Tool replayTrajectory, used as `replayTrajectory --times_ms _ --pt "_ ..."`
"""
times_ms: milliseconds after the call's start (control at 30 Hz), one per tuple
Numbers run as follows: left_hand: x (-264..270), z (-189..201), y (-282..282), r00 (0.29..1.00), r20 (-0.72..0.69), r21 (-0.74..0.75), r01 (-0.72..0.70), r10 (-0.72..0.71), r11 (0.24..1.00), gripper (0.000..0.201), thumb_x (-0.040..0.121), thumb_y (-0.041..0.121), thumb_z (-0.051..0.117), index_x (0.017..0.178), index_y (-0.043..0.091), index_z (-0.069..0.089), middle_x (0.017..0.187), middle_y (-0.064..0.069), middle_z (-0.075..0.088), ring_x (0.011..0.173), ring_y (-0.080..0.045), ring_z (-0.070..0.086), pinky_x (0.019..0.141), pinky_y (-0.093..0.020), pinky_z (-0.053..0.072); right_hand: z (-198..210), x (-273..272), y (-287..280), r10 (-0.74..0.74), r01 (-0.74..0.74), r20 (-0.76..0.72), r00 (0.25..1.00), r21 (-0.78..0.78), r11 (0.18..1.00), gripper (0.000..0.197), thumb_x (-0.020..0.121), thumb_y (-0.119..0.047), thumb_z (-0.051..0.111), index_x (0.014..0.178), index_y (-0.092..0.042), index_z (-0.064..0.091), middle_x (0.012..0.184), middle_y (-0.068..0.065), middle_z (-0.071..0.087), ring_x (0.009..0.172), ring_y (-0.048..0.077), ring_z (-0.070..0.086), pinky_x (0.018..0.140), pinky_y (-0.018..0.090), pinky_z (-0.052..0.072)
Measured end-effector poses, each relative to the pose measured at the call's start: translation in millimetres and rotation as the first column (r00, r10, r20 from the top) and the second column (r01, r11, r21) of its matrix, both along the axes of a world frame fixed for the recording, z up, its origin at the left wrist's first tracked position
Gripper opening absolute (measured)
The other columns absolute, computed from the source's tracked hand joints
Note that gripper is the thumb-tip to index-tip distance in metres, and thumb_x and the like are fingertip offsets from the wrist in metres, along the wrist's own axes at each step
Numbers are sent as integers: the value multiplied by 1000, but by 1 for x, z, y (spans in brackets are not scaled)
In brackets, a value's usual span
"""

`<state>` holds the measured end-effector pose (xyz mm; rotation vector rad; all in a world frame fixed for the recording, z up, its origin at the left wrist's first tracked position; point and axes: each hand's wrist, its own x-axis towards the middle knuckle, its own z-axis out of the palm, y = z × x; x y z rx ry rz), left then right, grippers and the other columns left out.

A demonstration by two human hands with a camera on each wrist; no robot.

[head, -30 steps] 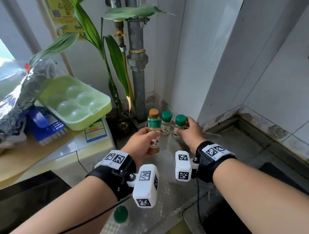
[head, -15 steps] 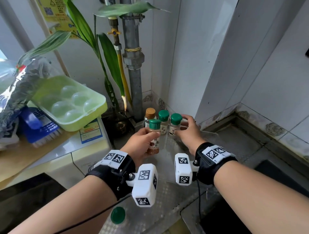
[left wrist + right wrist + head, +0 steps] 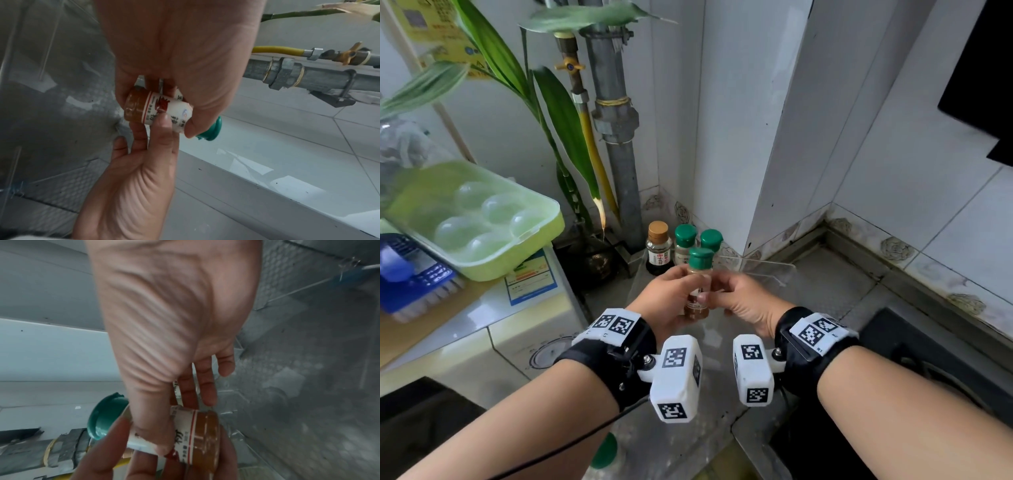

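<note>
A small spice bottle [image 3: 698,291] with a green cap, a white label and brown powder is upright above the steel counter [image 3: 835,284]. My left hand [image 3: 674,298] grips it from the left. My right hand [image 3: 739,301] pinches its label from the right with thumb and fingers. In the left wrist view the bottle [image 3: 152,110] lies between my left hand [image 3: 176,65] above and my right hand [image 3: 139,170] below. In the right wrist view my right hand's [image 3: 174,337] thumb crosses the bottle [image 3: 197,431].
A brown-capped sauce bottle [image 3: 659,248] and two green-capped bottles [image 3: 685,241] stand in the corner behind. A clear plastic rack [image 3: 767,269] sits beside them. A green egg tray [image 3: 482,219], a grey pipe [image 3: 619,144], plant leaves [image 3: 565,120] and a dark sink [image 3: 928,359] surround the counter.
My right hand has left the green-capped bottle at the back and come onto the bottle in my left hand. The left hand has brought that bottle slightly right.
</note>
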<state>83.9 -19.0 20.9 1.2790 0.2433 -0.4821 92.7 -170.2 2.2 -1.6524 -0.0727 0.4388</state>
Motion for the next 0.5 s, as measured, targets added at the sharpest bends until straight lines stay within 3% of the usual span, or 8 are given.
replayTrajectory --times_ms 133,233,300,400,500 --pt "-1 -3 1 999 12 13 40 -40 999 31 89 12 63 120 9 63 94 -11 68 76 -21 65 68 -30 54 -2 -1 -3 -16 16 1 1000 -23 1000 31 80 -3 69 106 -18 63 79 -5 61 71 6 56 50 5 43" --pt "1 -7 2 999 41 89 2 -6 996 31 87 20 66 117 25 66 104 1 70 94 -13 62 86 -35 43 -6 5 -7 -115 115 11 993 -9 993 29 76 -5 73 100 -18 63 84 0 63 78 13 57 66 18 49" --pt "4 -8 5 997 35 139 -67 62 988 25 88 24 65 112 27 66 106 4 66 99 -9 56 84 -33 41 -5 9 -11 -209 210 51 977 -28 977 29 75 -6 74 99 -17 61 87 1 62 79 13 56 68 20 46" --pt "9 -13 13 985 -16 171 -167 172 971 6 89 27 63 93 26 68 96 7 64 99 -12 57 81 -33 41 -6 16 -19 -333 343 128 934 -67 937 40 76 -7 73 112 -12 57 94 2 60 80 9 55 58 12 44" --pt "11 -18 19 972 -35 192 -222 233 956 6 89 26 60 90 25 66 87 6 62 87 -11 58 67 -28 38 -14 27 -22 -383 419 202 901 -179 890 43 74 -15 75 114 -17 56 103 1 62 92 17 57 74 26 48"
